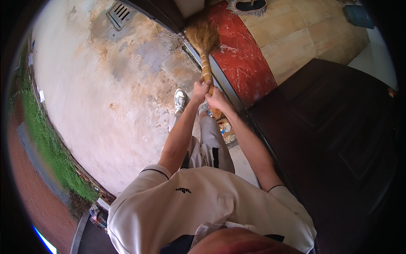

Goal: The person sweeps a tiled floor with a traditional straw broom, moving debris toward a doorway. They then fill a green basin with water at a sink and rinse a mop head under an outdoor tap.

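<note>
Both hands grip a short straw broom [206, 65]. My left hand [201, 90] is wrapped around the bound handle, with my right hand [216, 97] just below it, close to the butt end. The broom's bristles [203, 33] fan out at the top, over the metal door sill [223, 76] and the edge of a worn red floor strip [238, 54]; they look blurred. Whether the tips touch the floor I cannot tell. Beneath the handle's butt, beside my leg, sits a small cardboard box [229, 135] with litter in it, partly hidden by my right forearm.
A dark panelled door [330, 133] stands open on the right. Inside lie wood-look flooring [285, 38], a mop head [249, 7] and a blue container [358, 16]. Stained concrete [104, 104] spreads leftward, with a drain grate [120, 14]. Green plants [47, 136] line its far left edge.
</note>
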